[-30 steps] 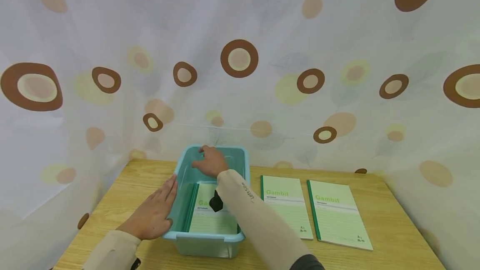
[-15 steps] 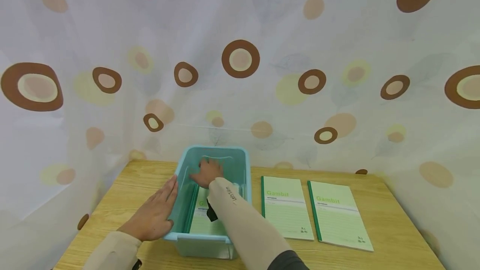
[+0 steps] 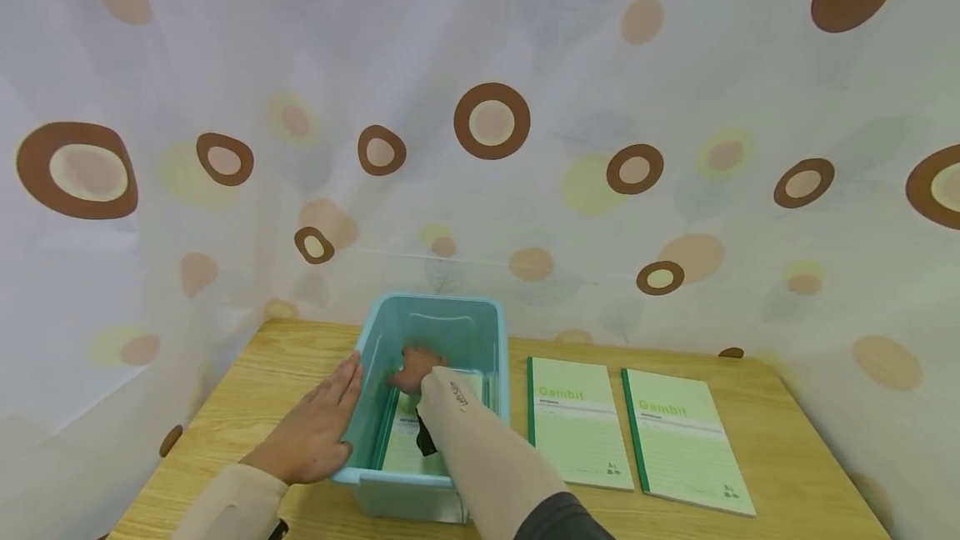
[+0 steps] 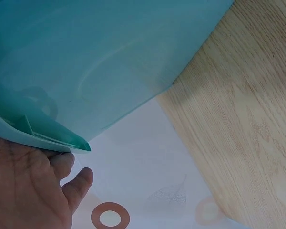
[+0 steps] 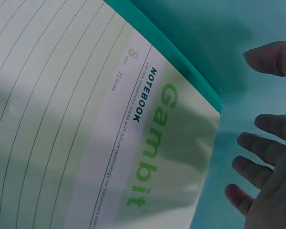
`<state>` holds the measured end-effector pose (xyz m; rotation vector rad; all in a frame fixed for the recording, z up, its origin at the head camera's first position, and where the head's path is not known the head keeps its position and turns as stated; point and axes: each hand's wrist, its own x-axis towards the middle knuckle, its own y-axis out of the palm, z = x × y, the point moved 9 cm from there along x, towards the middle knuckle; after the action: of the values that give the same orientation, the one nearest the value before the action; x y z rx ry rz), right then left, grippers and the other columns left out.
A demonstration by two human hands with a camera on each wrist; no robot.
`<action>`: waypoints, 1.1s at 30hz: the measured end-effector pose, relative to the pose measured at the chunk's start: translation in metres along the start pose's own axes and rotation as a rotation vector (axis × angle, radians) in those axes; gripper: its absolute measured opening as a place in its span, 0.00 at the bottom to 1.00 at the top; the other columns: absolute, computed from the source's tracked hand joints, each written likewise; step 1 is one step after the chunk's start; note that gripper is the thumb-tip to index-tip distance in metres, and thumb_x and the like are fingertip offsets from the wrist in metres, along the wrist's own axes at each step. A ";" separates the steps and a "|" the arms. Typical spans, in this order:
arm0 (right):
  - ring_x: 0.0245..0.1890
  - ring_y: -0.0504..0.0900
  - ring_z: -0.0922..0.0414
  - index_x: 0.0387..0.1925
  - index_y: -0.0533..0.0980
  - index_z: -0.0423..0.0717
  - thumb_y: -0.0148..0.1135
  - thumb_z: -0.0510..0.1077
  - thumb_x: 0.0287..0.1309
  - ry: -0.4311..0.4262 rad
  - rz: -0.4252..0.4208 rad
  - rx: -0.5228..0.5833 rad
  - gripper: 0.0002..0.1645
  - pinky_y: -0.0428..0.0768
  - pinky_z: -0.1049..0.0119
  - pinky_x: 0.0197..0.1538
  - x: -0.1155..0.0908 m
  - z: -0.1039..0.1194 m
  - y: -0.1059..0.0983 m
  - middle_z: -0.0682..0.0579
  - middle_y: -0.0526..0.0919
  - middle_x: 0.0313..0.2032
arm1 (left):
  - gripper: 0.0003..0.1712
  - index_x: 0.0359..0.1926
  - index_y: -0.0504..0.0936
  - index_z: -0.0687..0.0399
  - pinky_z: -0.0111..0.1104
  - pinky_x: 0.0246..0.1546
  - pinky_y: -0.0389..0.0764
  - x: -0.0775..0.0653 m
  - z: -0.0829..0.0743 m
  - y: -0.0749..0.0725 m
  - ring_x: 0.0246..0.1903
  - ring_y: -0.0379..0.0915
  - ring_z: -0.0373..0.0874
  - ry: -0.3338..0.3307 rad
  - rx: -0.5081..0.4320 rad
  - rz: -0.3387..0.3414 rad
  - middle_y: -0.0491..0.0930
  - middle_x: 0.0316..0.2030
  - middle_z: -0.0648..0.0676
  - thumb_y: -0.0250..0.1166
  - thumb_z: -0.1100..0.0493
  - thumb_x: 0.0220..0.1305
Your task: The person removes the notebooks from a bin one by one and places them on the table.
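One teal plastic bin (image 3: 408,500) contains at least one notebook (image 5: 109,119) reading "Gambit", "NOTEBOOK", "8 mm 22 lines"; two other Gambit notebooks (image 3: 577,432) (image 3: 690,440) lie beside it on the wooden table (image 3: 780,440). The left hand (image 3: 315,427), fingers straight, touches the rim; the right hand (image 3: 417,367), fingers spread, holds nothing inside.

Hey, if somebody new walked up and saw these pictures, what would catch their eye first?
Probably the big brown rings and spots on the patterned backdrop behind the table. Next, the light blue bin left of center, with the left hand against its left rim and the right hand inside, near the far end of a Gambit notebook. Then the two matching notebooks lying right of the bin.
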<state>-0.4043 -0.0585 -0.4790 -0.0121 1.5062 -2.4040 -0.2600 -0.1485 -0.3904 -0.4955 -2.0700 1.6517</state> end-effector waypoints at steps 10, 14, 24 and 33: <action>0.56 0.76 0.48 0.62 0.71 0.45 0.67 0.55 0.53 0.055 0.119 0.013 0.37 0.60 0.43 0.65 -0.006 -0.005 0.006 0.48 0.79 0.54 | 0.45 0.69 0.52 0.79 0.55 0.64 0.58 -0.001 -0.002 -0.002 0.70 0.45 0.65 0.010 0.001 0.000 0.44 0.72 0.73 0.54 0.65 0.50; 0.56 0.76 0.48 0.62 0.71 0.44 0.66 0.54 0.54 0.063 0.125 0.016 0.36 0.57 0.40 0.66 -0.006 -0.005 0.005 0.47 0.79 0.54 | 0.44 0.69 0.53 0.79 0.55 0.63 0.59 -0.001 -0.003 -0.003 0.70 0.46 0.65 0.012 0.001 -0.010 0.46 0.71 0.73 0.54 0.66 0.49; 0.60 0.71 0.47 0.61 0.73 0.49 0.69 0.55 0.50 0.052 0.089 -0.021 0.37 0.57 0.39 0.65 0.000 -0.005 0.010 0.48 0.76 0.58 | 0.44 0.69 0.53 0.79 0.55 0.63 0.60 -0.001 -0.003 -0.002 0.70 0.48 0.65 -0.003 -0.009 -0.004 0.46 0.71 0.72 0.53 0.67 0.48; 0.58 0.67 0.45 0.58 0.74 0.51 0.69 0.59 0.48 0.036 0.035 -0.061 0.35 0.62 0.42 0.61 -0.005 0.002 0.002 0.43 0.71 0.55 | 0.45 0.69 0.53 0.79 0.56 0.63 0.60 0.000 -0.001 -0.001 0.70 0.48 0.66 -0.015 -0.010 0.008 0.46 0.71 0.72 0.53 0.66 0.48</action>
<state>-0.3984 -0.0592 -0.4790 0.0432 1.5822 -2.3424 -0.2590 -0.1479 -0.3888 -0.4971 -2.0907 1.6546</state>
